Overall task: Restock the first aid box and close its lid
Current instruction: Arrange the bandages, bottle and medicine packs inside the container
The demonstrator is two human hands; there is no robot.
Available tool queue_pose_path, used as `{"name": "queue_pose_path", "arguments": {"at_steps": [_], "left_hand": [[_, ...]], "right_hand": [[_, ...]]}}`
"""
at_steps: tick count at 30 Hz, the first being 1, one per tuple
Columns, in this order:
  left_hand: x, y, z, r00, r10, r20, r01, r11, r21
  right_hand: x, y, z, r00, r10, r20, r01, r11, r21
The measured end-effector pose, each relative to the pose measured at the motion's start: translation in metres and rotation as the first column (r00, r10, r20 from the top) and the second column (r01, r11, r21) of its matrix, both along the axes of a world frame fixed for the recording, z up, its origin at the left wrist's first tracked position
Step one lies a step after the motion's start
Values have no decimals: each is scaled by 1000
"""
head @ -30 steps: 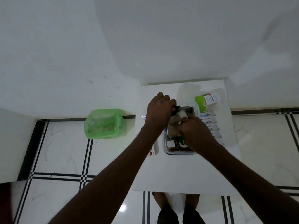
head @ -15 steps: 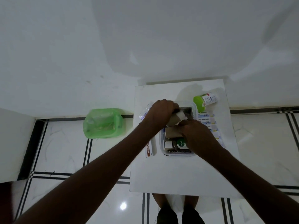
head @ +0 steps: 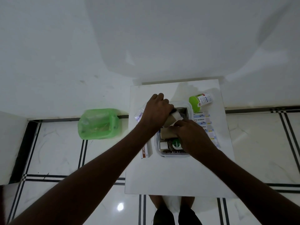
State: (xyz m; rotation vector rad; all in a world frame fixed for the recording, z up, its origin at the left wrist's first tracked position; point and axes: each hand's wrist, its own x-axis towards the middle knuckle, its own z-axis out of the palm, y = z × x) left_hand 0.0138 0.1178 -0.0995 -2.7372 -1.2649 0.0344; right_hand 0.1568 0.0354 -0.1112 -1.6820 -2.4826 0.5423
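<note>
I am looking down on a small white table (head: 175, 176) pushed against a white wall, on a glossy tiled floor with a green plastic bag (head: 99, 123) off to its left. The first aid box (head: 172, 154), a clear tub, sits near the middle of the table with its long axis running from me toward the wall.

Restocking looks well underway, as I judge it. A Dettol bottle (head: 176, 143) lies in the near end, its white cap pointing left, and a brown roll (head: 168, 133) lies crosswise just beyond it. My left hand (head: 158, 110) is curled over the far end, closed on a pale wrapped roll (head: 172, 119) that tilts down into the box. My right hand (head: 193, 136) bends over the right side with its fingertips on the same roll; how firmly it grips I cannot tell.

Left outside are an ointment carton (head: 146, 151) just beside the left wall, a clear packet (head: 139, 115) near my left wrist, a strip of bandages (head: 206, 125) along the right, and a green-capped bottle (head: 200, 101) lying at the far right. The lid I cannot pick out with certainty; closing is not yet done.
</note>
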Motion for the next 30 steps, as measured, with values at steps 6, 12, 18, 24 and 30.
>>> {"name": "queue_pose_path", "arguments": {"at_steps": [6, 12, 18, 24, 30], "left_hand": [[0, 6, 6, 991, -69, -117, 65, 997, -34], [12, 7, 8, 988, -26, -156, -5, 981, -192], [-2, 5, 6, 987, 148, 66, -108, 905, -411], [-16, -12, 16, 870, 265, 416, -157, 948, -277], [-17, -36, -10, 880, 243, 408, -173, 964, -201]], "right_hand": [[1, 3, -1, 1000, -8, 20, 8, 999, -31], [4, 0, -5, 1000, 8, -3, -8, 999, 34], [12, 2, -3, 999, -14, -50, 16, 999, 43], [43, 38, 11, 939, -308, -153, 342, 881, 327], [76, 93, -25, 967, -121, 226, 140, 988, -67]]}}
